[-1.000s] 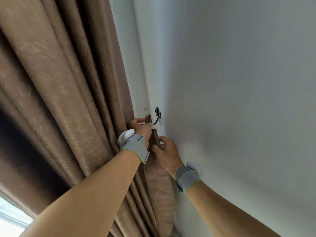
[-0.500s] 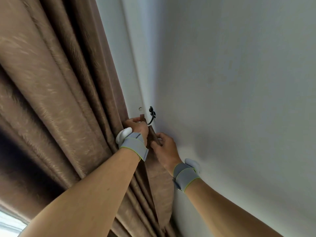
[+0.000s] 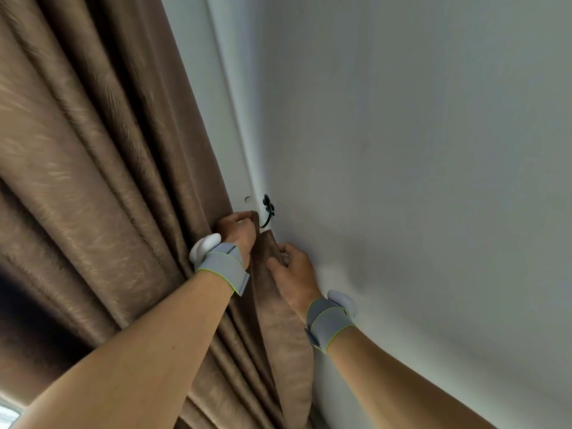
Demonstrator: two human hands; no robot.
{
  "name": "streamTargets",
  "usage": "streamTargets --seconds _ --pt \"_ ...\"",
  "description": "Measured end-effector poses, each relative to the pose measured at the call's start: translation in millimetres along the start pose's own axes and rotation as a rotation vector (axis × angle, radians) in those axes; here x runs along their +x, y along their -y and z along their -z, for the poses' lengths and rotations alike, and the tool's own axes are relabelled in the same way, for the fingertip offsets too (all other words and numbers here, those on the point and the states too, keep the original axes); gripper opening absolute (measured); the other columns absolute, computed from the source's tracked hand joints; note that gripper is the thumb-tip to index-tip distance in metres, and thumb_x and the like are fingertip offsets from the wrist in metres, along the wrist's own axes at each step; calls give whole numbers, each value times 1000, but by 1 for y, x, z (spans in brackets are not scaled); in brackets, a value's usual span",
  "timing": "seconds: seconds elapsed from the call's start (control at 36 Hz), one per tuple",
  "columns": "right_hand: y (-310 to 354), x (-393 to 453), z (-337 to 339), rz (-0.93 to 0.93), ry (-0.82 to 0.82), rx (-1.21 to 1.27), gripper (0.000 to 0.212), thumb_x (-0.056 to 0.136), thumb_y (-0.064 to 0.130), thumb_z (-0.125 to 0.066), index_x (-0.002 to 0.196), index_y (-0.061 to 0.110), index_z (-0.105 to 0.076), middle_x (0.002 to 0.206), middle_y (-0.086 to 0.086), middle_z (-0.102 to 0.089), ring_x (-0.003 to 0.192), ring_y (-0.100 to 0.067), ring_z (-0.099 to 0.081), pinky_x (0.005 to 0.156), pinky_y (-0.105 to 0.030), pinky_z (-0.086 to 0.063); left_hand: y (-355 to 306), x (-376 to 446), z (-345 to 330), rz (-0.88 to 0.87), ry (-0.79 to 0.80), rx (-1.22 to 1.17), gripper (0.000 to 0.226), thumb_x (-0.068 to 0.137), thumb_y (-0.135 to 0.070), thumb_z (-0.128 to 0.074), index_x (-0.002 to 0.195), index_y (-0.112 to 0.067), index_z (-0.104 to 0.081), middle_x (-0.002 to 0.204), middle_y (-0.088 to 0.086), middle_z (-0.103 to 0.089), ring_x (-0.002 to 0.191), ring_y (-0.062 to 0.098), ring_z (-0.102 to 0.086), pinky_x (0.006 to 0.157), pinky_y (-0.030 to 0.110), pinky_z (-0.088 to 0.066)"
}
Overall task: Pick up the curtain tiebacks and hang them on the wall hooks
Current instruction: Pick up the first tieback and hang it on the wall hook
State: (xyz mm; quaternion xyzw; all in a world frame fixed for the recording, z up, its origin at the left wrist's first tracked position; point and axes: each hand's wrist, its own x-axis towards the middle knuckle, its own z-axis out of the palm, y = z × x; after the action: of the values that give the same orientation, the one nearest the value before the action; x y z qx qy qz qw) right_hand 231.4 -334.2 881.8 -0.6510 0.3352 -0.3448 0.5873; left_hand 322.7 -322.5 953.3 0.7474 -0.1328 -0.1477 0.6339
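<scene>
A black metal wall hook (image 3: pixel 267 212) with a curled tip is fixed to the white wall beside the brown curtain (image 3: pixel 102 168). A brown fabric tieback (image 3: pixel 272 247), the same colour as the curtain, runs between my hands just below the hook. My left hand (image 3: pixel 240 232) grips its upper end right beside the hook's tip. My right hand (image 3: pixel 292 274) pinches the band lower down, against the wall. Whether the end is looped over the hook is hidden by my fingers.
The white wall (image 3: pixel 418 150) fills the right side. A small round hole (image 3: pixel 247 199) marks the wall left of the hook. Heavy curtain folds hang at the left, with a strip of bright window (image 3: pixel 9 414) at the bottom left corner. Both wrists wear grey bands.
Both hands have stayed at the hook, holding the tieback. The view has shifted slightly, so hook and hands sit a little further left and higher in the frame.
</scene>
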Motion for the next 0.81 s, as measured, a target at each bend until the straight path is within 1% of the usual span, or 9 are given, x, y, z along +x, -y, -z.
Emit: streamTargets --seconds 0.11,0.25,0.33,0.42,0.53,0.61,0.69,0.75,0.81 --pt "2 1 1 6 1 1 14 80 18 -57 90 14 -66 82 -11 -74 82 -35 -69 77 -47 -57 3 4 2 -81 -5 76 31 96 -2 -44 105 -12 -72 110 15 -66 87 30 -60 76 31 -52" --pt "-1 2 2 -1 -4 -24 15 82 20 -56 92 14 -65 83 -10 -73 82 -33 -68 77 -44 -57 5 9 -1 -151 44 221 14 92 -6 -53 88 -16 -62 66 4 -49 73 26 -52 54 25 -42" --pt "-5 4 3 -14 -18 -36 14 83 20 -54 91 16 -65 78 -4 -69 78 -27 -66 76 -41 -56 4 12 -1 -159 77 288 6 91 -12 -57 88 -15 -60 75 12 -56 75 27 -56 64 33 -48" --pt "-9 7 2 -45 -31 -46 18 86 22 -52 99 17 -64 91 -4 -71 88 -26 -66 83 -38 -54 2 16 0 -148 120 365 3 89 -18 -59 91 -15 -60 89 16 -62 80 28 -59 76 36 -55" --pt "-18 8 2 -89 -30 -66 20 90 22 -50 102 13 -64 99 -9 -70 94 -28 -65 86 -38 -53 7 19 1 -135 235 469 19 83 -20 -66 100 -10 -63 90 12 -64 79 25 -60 67 27 -50" --pt "-29 4 3 -93 -8 -57 22 93 23 -50 96 9 -66 94 -7 -68 89 -24 -62 86 -39 -50 14 21 4 -111 300 482 12 88 -15 -64 98 -9 -63 74 6 -58 78 23 -57 59 20 -44" --pt "-47 -4 6 -132 -32 -47 27 94 26 -54 67 20 -55 70 3 -56 73 -16 -51 69 -33 -44 22 20 10 -52 393 457 15 86 -12 -67 100 -8 -64 73 1 -60 70 15 -58 54 13 -46" --pt "-59 -10 8 -169 -56 0 39 94 25 -57 56 24 -46 55 15 -45 59 -7 -45 57 -22 -37 30 19 11 -48 419 432 23 85 -12 -68 107 -8 -67 82 3 -64 74 13 -59 64 16 -47" --pt "-67 -15 11 -180 -54 16 38 93 21 -58 57 25 -46 57 17 -42 60 -5 -42 55 -20 -33 37 15 12 -48 422 422 27 87 -16 -66 112 -7 -68 96 7 -66 87 17 -60 77 21 -43"
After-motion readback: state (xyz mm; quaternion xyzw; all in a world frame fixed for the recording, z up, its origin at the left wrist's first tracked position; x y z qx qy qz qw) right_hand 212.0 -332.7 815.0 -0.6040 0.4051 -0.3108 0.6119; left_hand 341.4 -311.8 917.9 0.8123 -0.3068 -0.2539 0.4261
